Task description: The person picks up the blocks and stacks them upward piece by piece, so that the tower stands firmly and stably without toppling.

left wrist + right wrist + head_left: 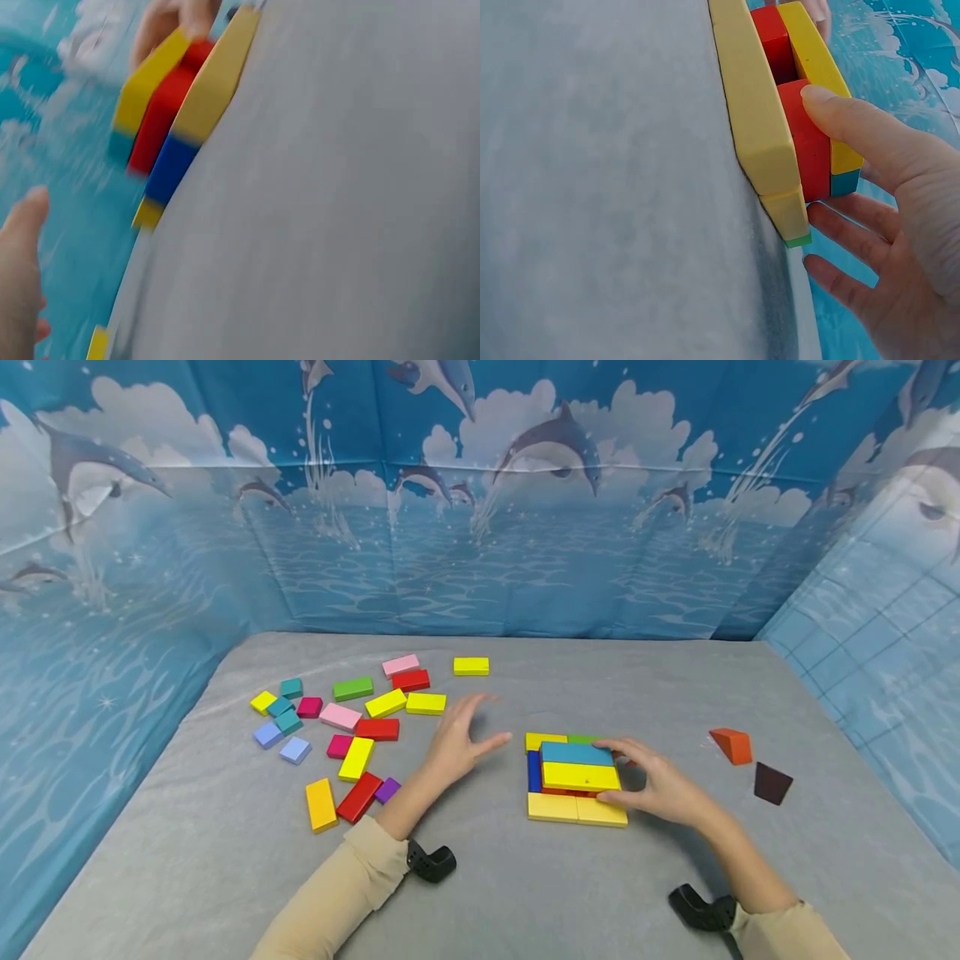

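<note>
A bright block stack (581, 775) on the gray tabletop (540, 893)
The right hand (660, 783) pinches its end; the left hand (454, 745) is wide open, holding nothing.

No text, label, brand, number or sign can be read in any of the three views: none on the stacked yellow, blue, red and green rectangular blocks (581, 776), the loose, brightly coloured blocks (377, 729), the curved black wrist devices (432, 863), the grey cloth-covered table (517, 893) or the blue dolphin-printed fabric backdrop (480, 585).
</note>
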`<state>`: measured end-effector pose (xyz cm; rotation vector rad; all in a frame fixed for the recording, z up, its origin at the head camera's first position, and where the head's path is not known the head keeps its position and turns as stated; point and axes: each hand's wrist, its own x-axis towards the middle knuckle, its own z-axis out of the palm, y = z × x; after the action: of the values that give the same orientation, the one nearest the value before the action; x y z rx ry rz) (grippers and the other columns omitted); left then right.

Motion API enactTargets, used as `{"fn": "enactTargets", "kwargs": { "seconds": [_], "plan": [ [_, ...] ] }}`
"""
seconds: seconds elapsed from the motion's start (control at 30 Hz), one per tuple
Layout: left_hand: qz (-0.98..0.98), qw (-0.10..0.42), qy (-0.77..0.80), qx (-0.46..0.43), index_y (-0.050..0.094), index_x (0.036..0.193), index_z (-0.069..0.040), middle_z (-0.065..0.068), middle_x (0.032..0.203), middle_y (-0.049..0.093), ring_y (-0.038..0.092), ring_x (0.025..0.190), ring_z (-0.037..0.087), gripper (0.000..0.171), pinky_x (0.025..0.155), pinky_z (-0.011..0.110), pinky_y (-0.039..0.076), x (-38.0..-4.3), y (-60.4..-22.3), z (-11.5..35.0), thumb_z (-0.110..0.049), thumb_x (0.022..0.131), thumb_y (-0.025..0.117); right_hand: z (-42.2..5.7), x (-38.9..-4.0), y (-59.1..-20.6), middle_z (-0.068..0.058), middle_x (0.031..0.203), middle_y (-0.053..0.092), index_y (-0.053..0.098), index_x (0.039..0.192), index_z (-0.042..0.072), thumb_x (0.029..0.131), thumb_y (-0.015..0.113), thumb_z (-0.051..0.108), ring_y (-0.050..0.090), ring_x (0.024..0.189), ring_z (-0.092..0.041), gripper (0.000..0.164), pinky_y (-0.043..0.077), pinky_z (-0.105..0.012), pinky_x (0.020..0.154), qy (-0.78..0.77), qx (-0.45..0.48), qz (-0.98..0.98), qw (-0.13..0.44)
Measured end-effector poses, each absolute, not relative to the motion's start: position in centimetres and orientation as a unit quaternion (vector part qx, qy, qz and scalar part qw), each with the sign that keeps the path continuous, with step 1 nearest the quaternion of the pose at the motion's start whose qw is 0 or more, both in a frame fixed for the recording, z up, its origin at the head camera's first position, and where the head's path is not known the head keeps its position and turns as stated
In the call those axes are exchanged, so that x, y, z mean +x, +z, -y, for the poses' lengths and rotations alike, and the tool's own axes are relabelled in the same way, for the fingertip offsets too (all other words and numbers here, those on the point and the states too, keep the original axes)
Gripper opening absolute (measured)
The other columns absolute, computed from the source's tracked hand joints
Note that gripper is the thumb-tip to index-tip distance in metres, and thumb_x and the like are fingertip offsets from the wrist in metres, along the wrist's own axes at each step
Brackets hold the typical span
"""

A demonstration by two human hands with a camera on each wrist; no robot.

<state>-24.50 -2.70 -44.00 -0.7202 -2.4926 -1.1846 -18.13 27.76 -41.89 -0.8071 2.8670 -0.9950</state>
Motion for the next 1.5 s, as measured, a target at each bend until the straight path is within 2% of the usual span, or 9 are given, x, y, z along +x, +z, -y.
{"fn": "enactTargets", "kwargs": {
  "seconds": [0.17,0.27,0.4,0.63,1.0,1.17,1.3,1.5],
  "plan": [
    [0.898,0.188,-0.357,-0.173,0.050,0.126,-0.004,0.013,0.122,0.052,0.045,0.112,0.029,0.063,0.096,0.050,0.034,-25.9,-43.9,6.2,-0.039,0.077,0.069,-27.8,-18.1,-42.0,-0.012,0.126,0.050,0.047,0.129,0.008,0.076,0.074,0.033,0.052,0.100,-0.022,0.065,0.047,-0.045,0.081,-0.316,-0.256,-0.914,0.001],
    [0.924,0.179,-0.312,-0.134,0.051,0.125,-0.005,0.013,0.120,0.050,0.044,0.110,0.029,0.061,0.095,0.048,0.034,-26.4,-44.0,7.7,-0.037,0.076,0.070,-27.9,-18.1,-42.0,-0.012,0.125,0.050,0.047,0.129,0.008,0.076,0.074,0.032,0.052,0.100,-0.022,0.064,0.048,-0.043,0.080,-0.316,-0.259,-0.913,-0.004],
    [0.947,0.142,-0.266,-0.107,0.052,0.126,-0.007,0.015,0.123,0.046,0.041,0.112,0.031,0.058,0.094,0.048,0.033,-26.6,-44.2,8.7,-0.036,0.078,0.067,-27.9,-18.0,-41.9,-0.010,0.125,0.050,0.047,0.129,0.009,0.075,0.075,0.032,0.051,0.099,-0.020,0.065,0.048,-0.043,0.080,-0.314,-0.256,-0.914,-0.005],
    [0.959,0.114,-0.225,-0.133,0.056,0.125,-0.009,0.015,0.130,0.045,0.037,0.117,0.033,0.051,0.097,0.049,0.031,-26.6,-44.4,8.7,-0.035,0.082,0.064,-27.9,-17.8,-41.9,-0.008,0.127,0.049,0.046,0.129,0.010,0.074,0.076,0.033,0.051,0.101,-0.019,0.067,0.047,-0.044,0.082,-0.316,-0.248,-0.916,0.001],
    [0.922,0.130,-0.284,-0.228,0.062,0.111,-0.006,0.014,0.122,0.050,0.041,0.116,0.029,0.035,0.097,0.044,0.037,-26.6,-44.6,8.7,-0.021,0.079,0.070,-27.8,-17.8,-41.9,-0.010,0.127,0.049,0.046,0.130,0.009,0.074,0.075,0.033,0.050,0.103,-0.022,0.067,0.045,-0.048,0.084,-0.327,-0.252,-0.911,0.004],
    [0.931,0.113,-0.283,-0.201,0.059,0.115,-0.004,0.019,0.125,0.044,0.041,0.114,0.031,0.043,0.096,0.045,0.038,-26.5,-44.5,8.5,-0.024,0.078,0.070,-27.8,-17.8,-41.9,-0.010,0.127,0.048,0.046,0.130,0.010,0.074,0.075,0.033,0.049,0.103,-0.022,0.067,0.045,-0.048,0.084,-0.328,-0.251,-0.911,0.004],
    [0.936,0.117,-0.277,-0.185,0.058,0.115,-0.003,0.018,0.120,0.046,0.045,0.109,0.032,0.044,0.093,0.044,0.040,-26.4,-44.5,8.1,-0.025,0.078,0.070,-27.8,-17.8,-41.9,-0.009,0.126,0.049,0.046,0.130,0.010,0.074,0.075,0.033,0.049,0.103,-0.022,0.067,0.044,-0.048,0.084,-0.327,-0.250,-0.911,0.004],
    [0.898,0.097,-0.355,-0.241,0.060,0.114,-0.002,0.016,0.118,0.047,0.044,0.108,0.031,0.042,0.090,0.044,0.042,-25.8,-43.8,6.6,-0.018,0.077,0.072,-27.9,-17.9,-42.0,-0.009,0.126,0.049,0.047,0.130,0.010,0.074,0.075,0.034,0.049,0.103,-0.022,0.067,0.044,-0.048,0.084,-0.328,-0.250,-0.911,0.003]
  ]
}}
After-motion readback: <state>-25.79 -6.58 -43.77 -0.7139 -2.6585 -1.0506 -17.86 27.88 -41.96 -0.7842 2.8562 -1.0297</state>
